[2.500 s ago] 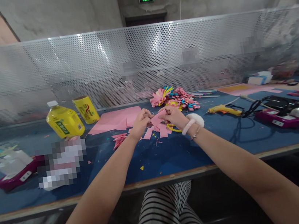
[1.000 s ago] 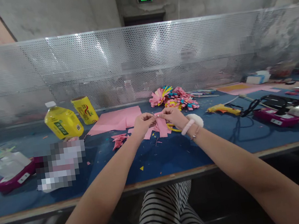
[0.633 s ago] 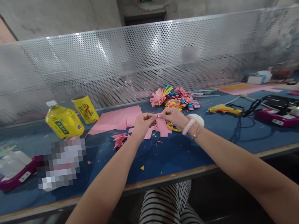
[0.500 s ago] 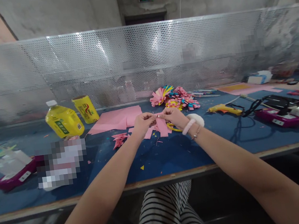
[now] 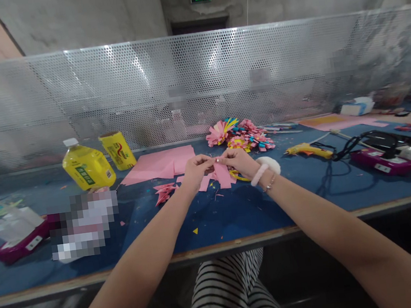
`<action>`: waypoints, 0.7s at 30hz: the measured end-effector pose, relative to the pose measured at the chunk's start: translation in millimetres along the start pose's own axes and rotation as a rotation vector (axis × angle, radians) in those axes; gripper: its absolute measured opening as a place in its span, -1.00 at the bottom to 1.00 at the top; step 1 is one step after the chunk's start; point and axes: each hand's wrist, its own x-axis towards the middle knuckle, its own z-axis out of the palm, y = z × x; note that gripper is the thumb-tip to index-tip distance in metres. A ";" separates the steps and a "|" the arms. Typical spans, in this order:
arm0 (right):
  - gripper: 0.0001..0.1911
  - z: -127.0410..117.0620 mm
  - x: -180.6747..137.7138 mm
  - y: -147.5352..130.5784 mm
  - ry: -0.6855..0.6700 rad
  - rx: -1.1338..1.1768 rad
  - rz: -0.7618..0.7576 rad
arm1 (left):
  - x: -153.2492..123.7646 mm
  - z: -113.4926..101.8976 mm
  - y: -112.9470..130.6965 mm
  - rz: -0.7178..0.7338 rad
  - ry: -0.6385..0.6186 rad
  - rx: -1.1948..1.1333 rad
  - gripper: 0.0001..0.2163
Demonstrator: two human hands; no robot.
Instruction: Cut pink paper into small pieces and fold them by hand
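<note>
My left hand and my right hand meet over the middle of the table, fingertips pinched close together. Between them is a pink paper strip, its lower end hanging toward the table; the fingers hide its top. More pink paper pieces lie below the hands. Beside my left hand is a small pile of cut pink paper. A yellow-handled tool, probably scissors, is partly covered by my right hand. Pink paper sheets lie behind my left hand, and colourful paper flowers sit beyond my right.
At the left stand a yellow liquid jug and a yellow canister, with a purple power strip nearer. To the right lie a yellow glue gun and another purple power strip. A perforated metal screen borders the back.
Both hands stay almost in place, still pinching the pink strip, with only a slight shift of the fingertips. At the far right, another person's hand has moved a little.
</note>
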 end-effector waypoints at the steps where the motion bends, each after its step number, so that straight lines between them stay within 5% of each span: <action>1: -0.64 0.4 -0.2 -0.3 -0.004 0.012 0.011 | 0.1 -0.3 -0.2 -0.009 0.000 -0.010 -0.80; 14: -0.66 0.9 -0.8 -0.5 0.003 0.128 0.079 | -0.5 2.5 -2.4 0.036 -0.079 0.204 -0.76; 21: -0.64 0.7 -0.9 -1.3 0.028 0.186 0.097 | -1.9 4.8 -2.4 0.019 -0.081 0.118 -0.76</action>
